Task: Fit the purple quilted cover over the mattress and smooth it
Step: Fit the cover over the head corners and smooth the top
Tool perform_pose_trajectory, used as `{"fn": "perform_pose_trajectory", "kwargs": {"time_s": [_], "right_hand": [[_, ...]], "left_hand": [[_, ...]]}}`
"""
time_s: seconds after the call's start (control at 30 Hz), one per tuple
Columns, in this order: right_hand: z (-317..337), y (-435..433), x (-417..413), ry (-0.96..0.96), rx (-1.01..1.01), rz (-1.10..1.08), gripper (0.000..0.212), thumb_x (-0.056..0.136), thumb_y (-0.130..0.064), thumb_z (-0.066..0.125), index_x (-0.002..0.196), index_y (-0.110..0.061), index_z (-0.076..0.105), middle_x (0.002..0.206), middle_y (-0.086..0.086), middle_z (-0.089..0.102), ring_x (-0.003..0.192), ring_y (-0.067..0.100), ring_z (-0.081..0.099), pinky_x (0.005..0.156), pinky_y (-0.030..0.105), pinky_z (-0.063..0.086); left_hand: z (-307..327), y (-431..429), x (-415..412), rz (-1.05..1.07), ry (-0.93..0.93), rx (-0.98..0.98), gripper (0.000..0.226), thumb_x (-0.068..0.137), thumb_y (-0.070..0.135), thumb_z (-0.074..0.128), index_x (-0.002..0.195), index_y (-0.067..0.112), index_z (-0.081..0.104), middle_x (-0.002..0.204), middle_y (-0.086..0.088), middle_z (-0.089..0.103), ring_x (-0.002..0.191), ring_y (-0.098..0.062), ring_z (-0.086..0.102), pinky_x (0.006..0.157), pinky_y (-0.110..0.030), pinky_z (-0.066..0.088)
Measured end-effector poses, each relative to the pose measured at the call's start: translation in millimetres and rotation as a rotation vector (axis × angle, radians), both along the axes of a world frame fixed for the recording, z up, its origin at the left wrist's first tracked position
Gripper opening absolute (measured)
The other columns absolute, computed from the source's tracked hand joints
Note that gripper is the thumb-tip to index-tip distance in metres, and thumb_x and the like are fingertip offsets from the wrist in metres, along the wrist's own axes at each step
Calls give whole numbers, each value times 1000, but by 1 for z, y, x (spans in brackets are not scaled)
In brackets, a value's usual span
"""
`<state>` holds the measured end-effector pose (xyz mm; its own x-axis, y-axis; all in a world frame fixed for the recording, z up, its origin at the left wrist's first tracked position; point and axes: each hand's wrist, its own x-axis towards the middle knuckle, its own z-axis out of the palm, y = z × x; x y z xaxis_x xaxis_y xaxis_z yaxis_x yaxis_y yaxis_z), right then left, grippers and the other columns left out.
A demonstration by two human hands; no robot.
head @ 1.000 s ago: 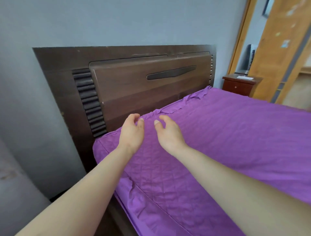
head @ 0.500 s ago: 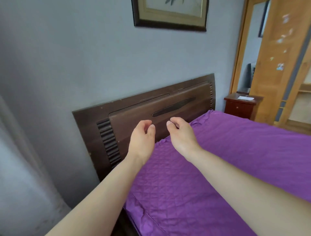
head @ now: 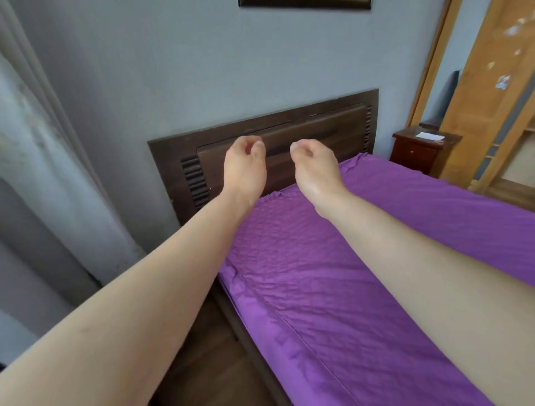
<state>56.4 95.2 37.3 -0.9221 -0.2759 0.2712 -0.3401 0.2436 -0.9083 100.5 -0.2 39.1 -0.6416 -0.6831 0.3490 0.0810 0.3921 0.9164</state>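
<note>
The purple quilted cover (head: 312, 278) lies spread over the mattress, with light wrinkles near the head corner and its edge folded down the near side. Both my arms stretch forward above the bed. My left hand (head: 244, 168) hangs in the air in front of the headboard, fingers loosely curled, holding nothing. My right hand (head: 314, 165) hovers beside it, a little apart, also loosely curled and empty. Neither hand touches the cover.
A dark wooden headboard (head: 318, 127) stands against the grey wall. A red-brown nightstand (head: 417, 147) with a white paper sits at the far corner, beside a wooden door frame (head: 492, 95). A pale curtain (head: 37, 162) hangs on the left. A picture frame (head: 304, 3) is above.
Both hands have lifted off the cover's head edge and risen in front of the headboard. The view has pulled back and tilted up, showing more wall and curtain.
</note>
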Motion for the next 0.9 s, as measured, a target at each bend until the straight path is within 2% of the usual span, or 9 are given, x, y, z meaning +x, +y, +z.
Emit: {"fn": "perform_pose_trajectory", "kwargs": {"time_s": [0.07, 0.3, 0.4, 0.57, 0.7, 0.77, 0.9], "right_hand": [[-3, 31, 23, 1, 3, -9, 40, 98, -30, 40, 132, -12, 51, 135, 2, 54, 123, 16, 49, 100, 29, 39], [-22, 124, 100, -54, 28, -25, 35, 99, -29, 39, 128, -14, 53, 118, -2, 57, 108, 10, 52, 82, 21, 38], [-23, 165, 120, -88, 27, -23, 35, 99, -29, 38, 128, -15, 52, 125, -1, 57, 100, 6, 47, 81, 22, 38], [-18, 239, 138, -121, 7, -9, 34, 99, -29, 38, 127, -14, 53, 107, -6, 52, 96, 6, 46, 80, 22, 38], [-16, 300, 153, -120, 4, 35, 36, 99, -30, 38, 129, -15, 51, 127, -1, 56, 100, 4, 45, 82, 22, 37], [-17, 336, 164, -119, 11, 64, 36, 99, -30, 38, 129, -16, 51, 127, -2, 56, 100, 4, 44, 82, 22, 37], [-14, 406, 187, -102, 13, 104, 35, 100, -30, 37, 127, -15, 53, 107, -8, 51, 98, 4, 45, 80, 22, 37]], "left_hand": [[-5, 28, 23, 1, -5, 38, 29, 93, 16, 44, 115, 8, 62, 106, -2, 64, 94, -8, 54, 81, -17, 39], [-25, 125, 98, -11, -29, 110, 30, 95, 17, 41, 118, 9, 60, 104, 2, 61, 98, -9, 55, 85, -20, 41], [-27, 169, 119, -14, -39, 152, 30, 96, 18, 41, 118, 10, 59, 106, 2, 62, 102, -10, 57, 90, -22, 43], [-28, 243, 144, -9, -45, 155, 29, 96, 20, 40, 117, 12, 59, 107, 3, 62, 102, -9, 56, 87, -21, 42], [-29, 305, 160, 19, -36, 142, 29, 96, 20, 40, 117, 14, 59, 103, 8, 59, 100, -7, 55, 84, -19, 40], [-29, 344, 170, 40, -39, 137, 30, 96, 22, 40, 119, 14, 58, 106, 7, 59, 102, -7, 55, 84, -19, 40], [-27, 417, 195, 64, -32, 130, 31, 96, 22, 40, 121, 14, 58, 106, 8, 59, 99, -5, 54, 74, -12, 39]]}}
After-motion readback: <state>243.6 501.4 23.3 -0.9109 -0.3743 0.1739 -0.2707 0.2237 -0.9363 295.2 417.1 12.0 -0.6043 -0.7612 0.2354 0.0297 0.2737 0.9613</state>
